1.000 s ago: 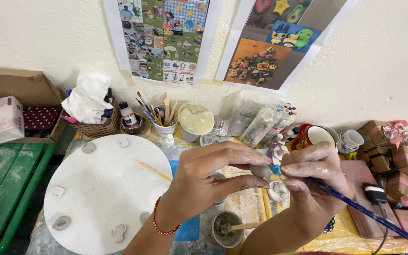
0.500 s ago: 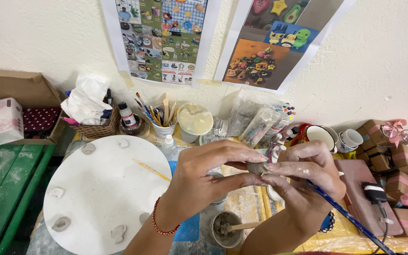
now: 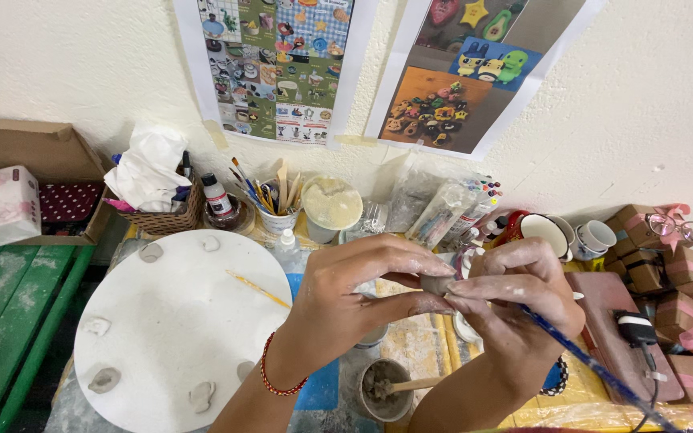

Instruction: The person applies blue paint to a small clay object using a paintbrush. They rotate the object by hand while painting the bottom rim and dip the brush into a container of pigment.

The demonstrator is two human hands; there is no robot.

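Fingers of the left hand [image 3: 346, 297] pinch a small grey clay piece [image 3: 436, 283] from its left side, thumb below and the other fingers curled over the top. The right hand [image 3: 515, 301] meets it from the right, fingertips touching the same piece, and its fingers are also closed around a blue brush [image 3: 595, 365] whose handle slants down to the lower right. The clay piece is held in the air above the cluttered worktop [image 3: 411, 337], between the two hands. Left of the hands lies a round white board [image 3: 178, 321] with small clay shapes along its rim. Below the hands stands a cup [image 3: 384, 390] with a stick in it.
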